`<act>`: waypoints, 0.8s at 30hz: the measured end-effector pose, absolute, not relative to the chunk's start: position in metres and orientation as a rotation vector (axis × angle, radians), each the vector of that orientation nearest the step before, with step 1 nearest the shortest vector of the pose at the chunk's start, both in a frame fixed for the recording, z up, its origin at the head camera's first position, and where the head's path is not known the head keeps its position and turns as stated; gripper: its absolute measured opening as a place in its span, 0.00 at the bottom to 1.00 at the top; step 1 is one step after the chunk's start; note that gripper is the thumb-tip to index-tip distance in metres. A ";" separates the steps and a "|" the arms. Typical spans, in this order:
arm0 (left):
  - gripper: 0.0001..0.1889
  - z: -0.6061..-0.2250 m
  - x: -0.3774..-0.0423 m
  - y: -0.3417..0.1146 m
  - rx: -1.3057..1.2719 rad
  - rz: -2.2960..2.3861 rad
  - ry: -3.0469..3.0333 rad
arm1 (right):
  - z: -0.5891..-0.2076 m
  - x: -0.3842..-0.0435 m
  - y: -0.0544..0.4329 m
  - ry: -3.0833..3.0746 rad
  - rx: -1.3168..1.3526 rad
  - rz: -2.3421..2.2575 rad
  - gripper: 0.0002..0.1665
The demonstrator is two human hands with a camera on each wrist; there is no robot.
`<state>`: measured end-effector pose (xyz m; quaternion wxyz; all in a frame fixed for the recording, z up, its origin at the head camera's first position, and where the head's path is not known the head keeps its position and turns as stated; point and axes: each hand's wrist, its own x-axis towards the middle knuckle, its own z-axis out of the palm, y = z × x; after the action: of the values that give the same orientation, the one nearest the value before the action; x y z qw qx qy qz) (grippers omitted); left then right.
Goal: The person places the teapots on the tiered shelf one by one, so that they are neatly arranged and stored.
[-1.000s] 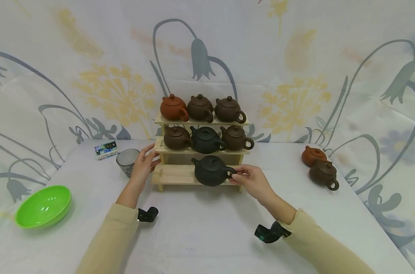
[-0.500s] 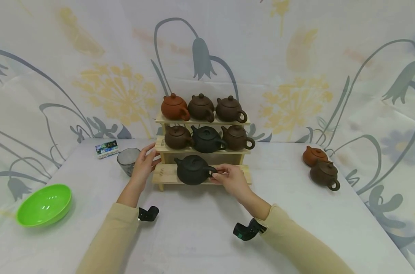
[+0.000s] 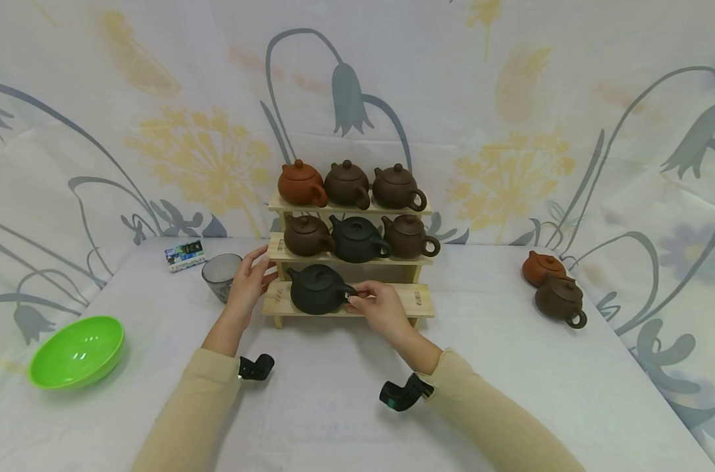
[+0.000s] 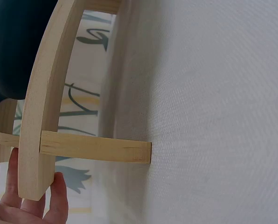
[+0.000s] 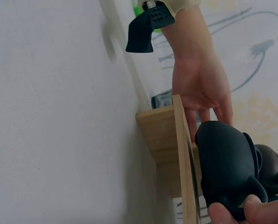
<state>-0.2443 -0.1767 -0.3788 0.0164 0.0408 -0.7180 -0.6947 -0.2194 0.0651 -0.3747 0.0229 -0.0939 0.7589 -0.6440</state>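
Observation:
My right hand (image 3: 378,307) pinches the loop handle of a black teapot (image 3: 317,290) between thumb and fingers. The teapot is upright at the left part of the lowest step of a three-tier wooden stand (image 3: 393,305), its spout to the left. In the right wrist view the underside of the black teapot (image 5: 227,168) is close over the plank. My left hand (image 3: 248,285) is at the stand's left end, fingers extended. In the left wrist view its fingertips (image 4: 59,191) rest around the plank's end without curling round it.
Brown teapots and a black teapot (image 3: 357,241) fill the middle step; the top step bears a reddish teapot (image 3: 300,185) and two brown ones. Left are a grey glass (image 3: 220,275), a small box (image 3: 184,256) and a green bowl (image 3: 77,354). Two teapots (image 3: 558,300) stand far right.
My right hand has moved the black teapot leftward along the front of the lowest step, then slightly back over the plank. The left hand stays at the stand's end.

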 end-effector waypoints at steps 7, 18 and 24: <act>0.26 -0.379 -0.244 -0.177 0.101 -2.168 -2.220 | -0.379 -0.220 0.061 2.347 -0.299 -1.990 0.11; 0.27 -0.380 -0.244 -0.178 0.111 -2.172 -2.217 | -0.381 -0.215 0.077 2.390 -0.391 -1.918 0.14; 0.27 -0.380 -0.244 -0.177 0.099 -2.171 -2.220 | -0.381 -0.211 0.098 2.404 -0.398 -1.946 0.17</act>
<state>-0.2443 -0.1771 -0.3802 0.0176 0.0319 -0.7145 -0.6987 -0.2113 0.0985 -0.3808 0.0117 -0.1277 0.7708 -0.6240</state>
